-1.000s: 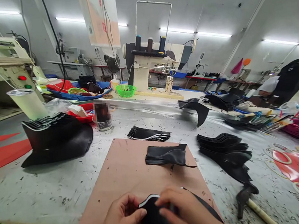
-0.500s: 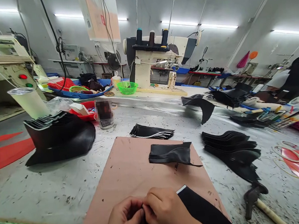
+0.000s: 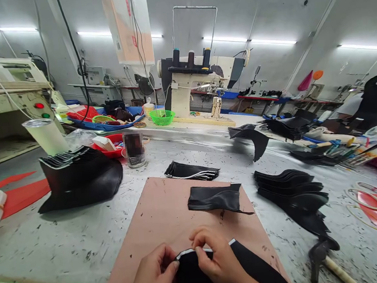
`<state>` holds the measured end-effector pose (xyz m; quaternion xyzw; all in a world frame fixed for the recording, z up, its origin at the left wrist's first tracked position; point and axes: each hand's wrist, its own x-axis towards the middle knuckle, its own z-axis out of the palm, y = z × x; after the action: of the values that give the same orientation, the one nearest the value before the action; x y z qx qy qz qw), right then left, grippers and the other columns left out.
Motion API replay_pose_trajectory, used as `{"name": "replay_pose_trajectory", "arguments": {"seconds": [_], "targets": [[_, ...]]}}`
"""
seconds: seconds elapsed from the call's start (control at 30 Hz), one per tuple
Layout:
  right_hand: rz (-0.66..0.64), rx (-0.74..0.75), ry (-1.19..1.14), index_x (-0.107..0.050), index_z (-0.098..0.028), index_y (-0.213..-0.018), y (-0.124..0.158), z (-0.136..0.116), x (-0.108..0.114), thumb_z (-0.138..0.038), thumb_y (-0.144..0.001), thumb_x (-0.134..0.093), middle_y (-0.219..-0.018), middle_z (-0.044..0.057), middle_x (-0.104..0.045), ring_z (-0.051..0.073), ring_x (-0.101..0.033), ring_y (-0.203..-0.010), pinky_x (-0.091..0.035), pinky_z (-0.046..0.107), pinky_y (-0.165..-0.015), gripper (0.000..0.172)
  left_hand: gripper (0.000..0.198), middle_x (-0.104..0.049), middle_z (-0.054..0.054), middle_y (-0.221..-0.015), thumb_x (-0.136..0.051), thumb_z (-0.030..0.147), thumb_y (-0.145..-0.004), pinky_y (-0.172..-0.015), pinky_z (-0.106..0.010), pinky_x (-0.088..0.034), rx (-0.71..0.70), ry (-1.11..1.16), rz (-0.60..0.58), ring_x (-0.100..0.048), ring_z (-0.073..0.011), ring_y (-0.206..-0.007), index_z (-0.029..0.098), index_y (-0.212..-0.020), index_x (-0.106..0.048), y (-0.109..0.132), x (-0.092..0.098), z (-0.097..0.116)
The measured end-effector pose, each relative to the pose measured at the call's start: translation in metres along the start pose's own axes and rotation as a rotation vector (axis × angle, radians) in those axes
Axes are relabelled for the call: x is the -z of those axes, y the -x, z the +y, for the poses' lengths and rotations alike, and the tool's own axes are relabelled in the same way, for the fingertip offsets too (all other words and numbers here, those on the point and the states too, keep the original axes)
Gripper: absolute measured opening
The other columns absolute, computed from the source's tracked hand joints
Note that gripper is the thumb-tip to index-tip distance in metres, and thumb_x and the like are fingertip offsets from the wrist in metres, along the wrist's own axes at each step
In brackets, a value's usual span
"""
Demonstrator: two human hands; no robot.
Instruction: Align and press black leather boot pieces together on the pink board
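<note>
My left hand (image 3: 160,269) pinches the left corner of a black leather piece (image 3: 189,276) that has a white strip along its top edge. My right hand (image 3: 217,260) is closed, with thumb and fingertips at that white edge a little further right. Both hands are over the near end of a pinkish-brown board (image 3: 149,224). Another black leather piece (image 3: 259,267), white at its tip, lies under and beside my right wrist. Farther up the board is a folded stack of black pieces (image 3: 215,198).
Stacked black leather pieces lie at left (image 3: 83,181), beyond the board (image 3: 191,170) and at right (image 3: 288,190). A hammer (image 3: 326,257) rests at front right. A glass jar (image 3: 134,153) and a red basket (image 3: 112,150) stand back left, before a sewing machine (image 3: 184,93).
My right hand has moved right, away from my left hand. The piece's white edge now shows between them. The camera view has tilted up slightly.
</note>
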<state>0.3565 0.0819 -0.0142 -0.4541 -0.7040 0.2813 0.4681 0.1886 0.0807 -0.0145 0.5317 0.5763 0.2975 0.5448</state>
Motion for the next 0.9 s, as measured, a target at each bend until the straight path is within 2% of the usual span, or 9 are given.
{"name": "replay_pose_trajectory", "arguments": {"seconds": [0.07,0.13,0.27,0.4,0.5,0.57,0.63,0.77,0.9], "targets": [[-0.124,-0.052,0.013,-0.059,-0.02,-0.075,0.001,0.0,-0.002,-0.019,-0.073,-0.053,-0.072,0.002,-0.063,0.015,-0.059,-0.065,-0.047,0.025,-0.059,0.006,0.018,-0.052,0.004,-0.056,-0.056,0.037,-0.065,-0.054,-0.027,-0.035,-0.025,-0.046,-0.01,-0.048,-0.016,-0.057,0.021,-0.061,-0.051,0.0,-0.002,0.003],[-0.172,-0.072,0.033,-0.061,-0.02,-0.075,0.002,0.001,-0.006,-0.02,-0.076,-0.055,-0.07,0.001,-0.064,0.015,-0.059,-0.064,-0.046,0.024,-0.058,0.006,0.019,-0.053,0.003,-0.058,-0.053,0.039,-0.068,-0.056,-0.027,-0.036,-0.05,-0.079,-0.025,-0.049,-0.0166,-0.06,0.021,-0.062,-0.051,0.001,-0.004,0.005],[-0.083,-0.059,0.031,-0.057,-0.02,-0.072,0.003,0.003,-0.012,-0.022,-0.085,-0.045,-0.071,0.003,-0.063,0.016,-0.059,-0.066,-0.047,0.026,-0.061,0.018,0.021,-0.052,0.003,-0.058,-0.047,0.043,-0.071,-0.057,-0.028,-0.038,-0.072,-0.155,-0.04,-0.05,-0.0175,-0.06,0.022,-0.064,-0.047,0.0,-0.003,0.004],[-0.021,-0.141,-0.223,-0.055,-0.02,-0.084,0.01,0.008,-0.002,-0.035,-0.094,-0.036,-0.088,0.006,-0.064,0.018,-0.062,-0.085,-0.05,0.032,-0.076,0.026,0.015,-0.053,0.003,-0.058,-0.042,0.035,-0.075,-0.056,-0.027,-0.037,-0.073,-0.308,-0.013,-0.053,-0.0175,-0.059,0.024,-0.066,-0.043,-0.005,0.003,0.0],[0.067,-0.176,-0.341,-0.05,-0.022,-0.08,0.02,0.018,0.016,-0.041,-0.097,-0.029,-0.071,0.0,-0.057,0.016,-0.061,-0.072,-0.051,0.031,-0.075,0.032,0.011,-0.055,0.002,-0.06,-0.039,0.023,-0.078,-0.056,-0.026,-0.034,-0.076,-0.477,0.025,-0.054,-0.0178,-0.06,0.024,-0.068,-0.041,-0.009,0.004,0.004],[0.181,-0.17,-0.208,-0.046,-0.023,-0.079,0.027,0.026,0.033,-0.041,-0.097,-0.029,-0.063,-0.003,-0.05,0.014,-0.057,-0.06,-0.051,0.027,-0.063,0.031,0.012,-0.058,0.001,-0.062,-0.037,0.017,-0.078,-0.057,-0.027,-0.032,-0.086,-0.582,0.031,-0.055,-0.0186,-0.061,0.024,-0.069,-0.04,-0.01,0.002,0.008],[0.22,-0.145,0.059,-0.048,-0.023,-0.081,0.033,0.03,0.053,-0.04,-0.097,-0.031,-0.063,-0.003,-0.051,0.014,-0.054,-0.056,-0.047,0.024,-0.055,0.029,0.014,-0.061,-0.001,-0.065,-0.034,0.014,-0.079,-0.059,-0.028,-0.032,-0.108,-0.668,0.024,-0.057,-0.0203,-0.064,0.024,-0.071,-0.041,-0.009,-0.001,0.012],[0.109,-0.13,0.578,-0.052,-0.024,-0.079,0.049,0.032,0.092,-0.038,-0.094,-0.035,-0.066,-0.001,-0.06,0.016,-0.06,-0.054,-0.044,0.024,-0.048,0.027,0.019,-0.065,-0.007,-0.074,-0.028,0.016,-0.084,-0.061,-0.031,-0.034,-0.175,-0.773,0.0,-0.06,-0.0236,-0.069,0.024,-0.074,-0.043,-0.01,-0.007,0.014],[-0.065,-0.296,0.861,-0.055,-0.027,-0.066,0.102,0.044,0.128,-0.036,-0.086,-0.045,-0.059,-0.002,-0.064,0.018,-0.063,-0.05,-0.041,0.025,-0.042,0.024,0.025,-0.065,-0.006,-0.075,-0.026,0.019,-0.086,-0.063,-0.031,-0.037,-0.265,-0.824,-0.029,-0.06,-0.0218,-0.07,0.024,-0.071,-0.045,-0.017,-0.011,0.011]]}}
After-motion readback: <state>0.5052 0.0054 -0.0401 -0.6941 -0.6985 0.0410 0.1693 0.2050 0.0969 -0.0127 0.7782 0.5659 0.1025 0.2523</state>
